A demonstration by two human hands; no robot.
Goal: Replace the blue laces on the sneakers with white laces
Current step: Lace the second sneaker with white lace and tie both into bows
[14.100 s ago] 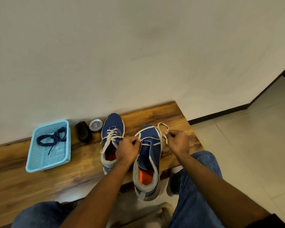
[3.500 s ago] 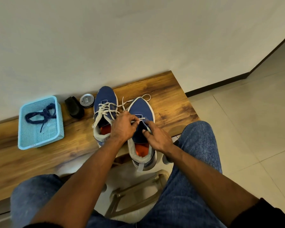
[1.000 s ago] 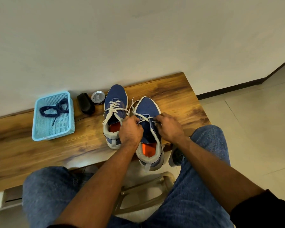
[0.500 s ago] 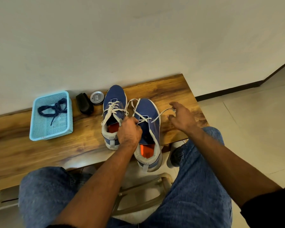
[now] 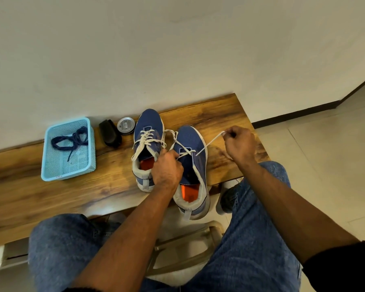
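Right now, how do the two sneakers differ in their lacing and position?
The left sneaker has white lace crossed through several eyelet rows; the right sneaker shows only one or two crossings.
The left sneaker is untouched; the left hand rests on the right sneaker while the right hand pulls its lace.
The right sneaker's heel overhangs the bench.
Both are blue with orange insoles.

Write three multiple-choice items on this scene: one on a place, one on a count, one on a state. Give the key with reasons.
1. Where do the blue laces lie?
A. in the light blue basket
B. on the floor
C. in a sneaker

2. How many sneakers stand on the wooden bench?
A. one
B. two
C. three

3. What does the right hand do?
A. rests flat on the bench
B. lifts the basket
C. pinches a taut white lace

Key: 1 A, they lie coiled inside it. 2 B, one pair side by side. 3 C, the lace runs straight from sneaker to fingers.
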